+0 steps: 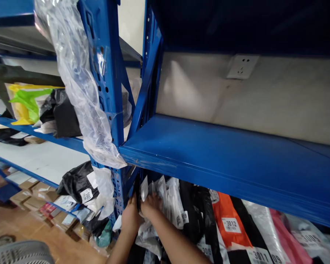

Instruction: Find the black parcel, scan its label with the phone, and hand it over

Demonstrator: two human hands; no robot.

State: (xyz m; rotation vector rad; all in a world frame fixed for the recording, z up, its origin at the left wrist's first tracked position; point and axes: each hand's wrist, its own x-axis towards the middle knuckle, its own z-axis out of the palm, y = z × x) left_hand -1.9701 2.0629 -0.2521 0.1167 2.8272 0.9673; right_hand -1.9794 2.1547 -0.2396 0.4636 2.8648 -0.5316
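Clear-plastic parcels (pixel 176 200): lower centre of frame, standing in a row.
Left hand (pixel 131 216): row's left end; fingers partly hidden, grip cannot be told.
Right hand (pixel 151 206): among the parcels; grip equally unclear.
Progress: apparently mid-handling; none visibly lifted clear, remainder indeterminable.

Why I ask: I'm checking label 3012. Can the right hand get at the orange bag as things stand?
Probably yes: the orange bag shows its front below the blue shelf, its label uncovered. The right hand, among the white packets, would likely need to move past the black bags between.
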